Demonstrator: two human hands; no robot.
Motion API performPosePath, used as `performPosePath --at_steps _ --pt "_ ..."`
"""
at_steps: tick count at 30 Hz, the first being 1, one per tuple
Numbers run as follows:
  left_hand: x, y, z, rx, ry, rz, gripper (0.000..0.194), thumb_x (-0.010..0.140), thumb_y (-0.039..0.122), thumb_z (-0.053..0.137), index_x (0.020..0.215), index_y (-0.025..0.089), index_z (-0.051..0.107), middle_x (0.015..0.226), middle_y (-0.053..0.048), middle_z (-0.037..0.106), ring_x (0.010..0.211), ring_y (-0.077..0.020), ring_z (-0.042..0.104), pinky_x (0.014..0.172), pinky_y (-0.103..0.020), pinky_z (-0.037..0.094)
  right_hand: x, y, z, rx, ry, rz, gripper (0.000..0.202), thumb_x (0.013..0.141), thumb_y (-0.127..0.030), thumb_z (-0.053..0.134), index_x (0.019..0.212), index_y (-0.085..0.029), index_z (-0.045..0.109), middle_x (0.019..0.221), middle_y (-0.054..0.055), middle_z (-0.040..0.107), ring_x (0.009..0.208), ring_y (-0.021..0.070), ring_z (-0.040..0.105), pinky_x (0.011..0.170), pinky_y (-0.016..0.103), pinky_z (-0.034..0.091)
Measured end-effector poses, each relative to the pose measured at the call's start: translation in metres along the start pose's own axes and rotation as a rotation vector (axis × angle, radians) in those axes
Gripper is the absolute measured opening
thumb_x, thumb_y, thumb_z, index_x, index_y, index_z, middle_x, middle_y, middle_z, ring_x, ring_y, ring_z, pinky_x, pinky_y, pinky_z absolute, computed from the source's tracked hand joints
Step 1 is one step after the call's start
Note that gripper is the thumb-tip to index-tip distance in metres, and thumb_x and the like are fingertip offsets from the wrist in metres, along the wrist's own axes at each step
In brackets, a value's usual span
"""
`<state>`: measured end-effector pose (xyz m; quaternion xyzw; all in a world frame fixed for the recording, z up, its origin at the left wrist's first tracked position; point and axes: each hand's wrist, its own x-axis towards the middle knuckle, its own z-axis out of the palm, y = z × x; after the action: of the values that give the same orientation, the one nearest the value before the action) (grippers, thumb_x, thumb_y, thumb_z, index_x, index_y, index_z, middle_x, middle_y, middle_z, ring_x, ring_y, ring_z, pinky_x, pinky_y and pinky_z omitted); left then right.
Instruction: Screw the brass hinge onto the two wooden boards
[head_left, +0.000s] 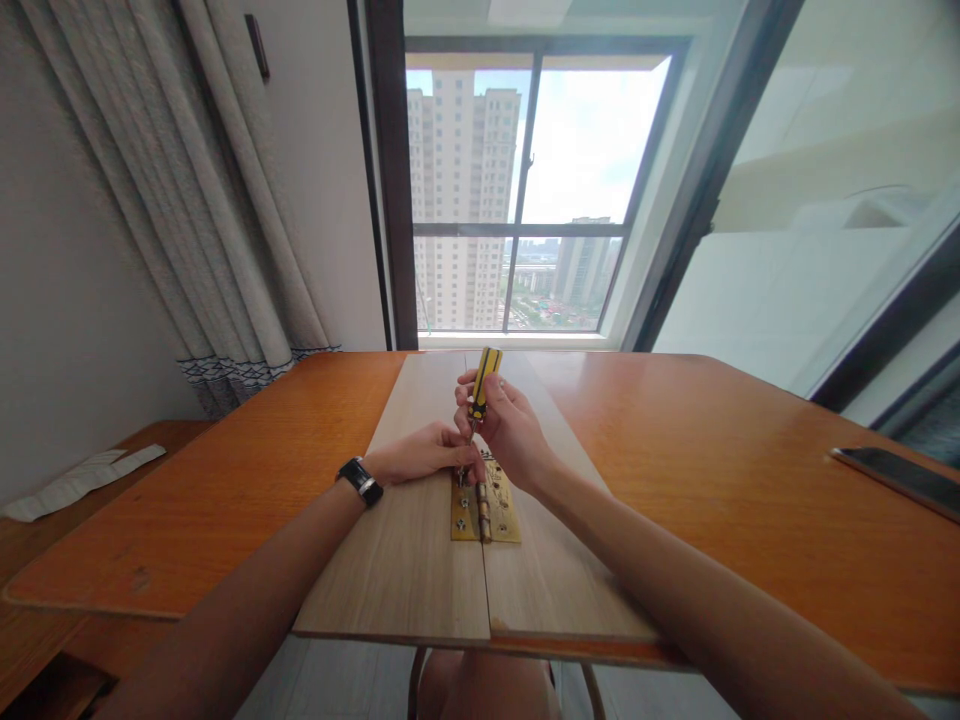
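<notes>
My right hand (514,425) is closed around the yellow and black handle of a screwdriver (487,375), its shaft slanting down to the left. Below it, the fingers of my left hand (442,452) pinch together by the screwdriver's lower end; what they hold, if anything, is too small to make out. Under both hands a brass hinge (504,515) lies spread flat across the seam of two light wooden boards, the left board (405,580) and the right board (562,590). Screws show in its left leaf. My fingers hide the hinge's far part.
The boards lie on an orange-brown wooden table (675,460). A phone (900,478) rests at its right edge. Pale strips (86,480) lie on a lower surface at the left. A curtain (217,200) hangs on the left, with a window (525,200) beyond the table.
</notes>
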<state>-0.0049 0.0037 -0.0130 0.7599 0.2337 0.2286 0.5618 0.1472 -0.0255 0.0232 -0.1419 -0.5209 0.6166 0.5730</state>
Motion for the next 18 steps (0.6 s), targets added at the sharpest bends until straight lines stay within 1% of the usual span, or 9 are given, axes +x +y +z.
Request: performPosePath --at_steps 3,6,10,14,16,18 --pt "0.0 0.0005 -0.0007 0.027 -0.004 0.006 0.044 0.086 0.054 0.063 0.079 0.013 0.074 0.077 -0.005 0.07 0.073 -0.0128 0.06 0.074 -0.024 0.046 0.0004 0.001 -0.0008 -0.057 0.032 -0.025 0.038 0.08 -0.051 0.069 0.1 -0.019 0.067 0.079 -0.003 0.048 0.057 0.007 0.051 0.051 0.022 0.038" --pt "-0.0004 0.0021 -0.0006 0.044 0.004 0.001 0.045 0.085 0.056 0.063 0.078 0.012 0.074 0.078 -0.005 0.071 0.073 -0.0134 0.061 0.072 -0.024 0.045 0.0017 0.0034 -0.0034 -0.117 0.058 -0.067 0.039 0.082 -0.05 0.068 0.104 -0.018 0.07 0.078 -0.003 0.046 0.065 0.0079 0.051 0.059 0.023 0.039" --pt "-0.0011 0.0046 0.0005 0.067 0.025 -0.005 0.049 0.083 0.059 0.063 0.076 0.012 0.074 0.077 -0.006 0.071 0.072 -0.0138 0.06 0.07 -0.025 0.045 0.0035 0.0069 -0.0077 -0.165 0.068 -0.085 0.041 0.084 -0.05 0.067 0.107 -0.017 0.071 0.075 -0.002 0.052 0.069 0.0101 0.052 0.068 0.025 0.041" --pt "-0.0017 0.0071 0.0012 0.086 0.009 0.004 0.05 0.082 0.059 0.064 0.076 0.011 0.073 0.077 -0.006 0.07 0.073 -0.0143 0.059 0.072 -0.025 0.044 0.0044 0.0062 -0.0088 -0.136 0.087 -0.088 0.05 0.075 -0.051 0.075 0.114 -0.02 0.067 0.075 -0.002 0.061 0.071 0.0131 0.059 0.073 0.029 0.045" --pt "-0.0019 0.0079 0.0012 0.087 0.003 0.011 0.049 0.082 0.059 0.064 0.076 0.011 0.073 0.078 -0.006 0.07 0.074 -0.0143 0.059 0.073 -0.025 0.044 0.0044 0.0043 -0.0079 -0.118 0.103 -0.072 0.052 0.072 -0.051 0.078 0.112 -0.02 0.066 0.077 -0.001 0.064 0.07 0.0139 0.061 0.074 0.031 0.047" --pt "-0.0019 0.0081 0.0012 0.08 0.003 0.016 0.047 0.082 0.058 0.064 0.076 0.012 0.074 0.078 -0.005 0.07 0.074 -0.0145 0.059 0.074 -0.026 0.045 0.004 0.0023 -0.0064 -0.111 0.105 -0.05 0.049 0.071 -0.052 0.078 0.107 -0.019 0.067 0.078 0.0 0.065 0.07 0.0139 0.062 0.074 0.031 0.047"
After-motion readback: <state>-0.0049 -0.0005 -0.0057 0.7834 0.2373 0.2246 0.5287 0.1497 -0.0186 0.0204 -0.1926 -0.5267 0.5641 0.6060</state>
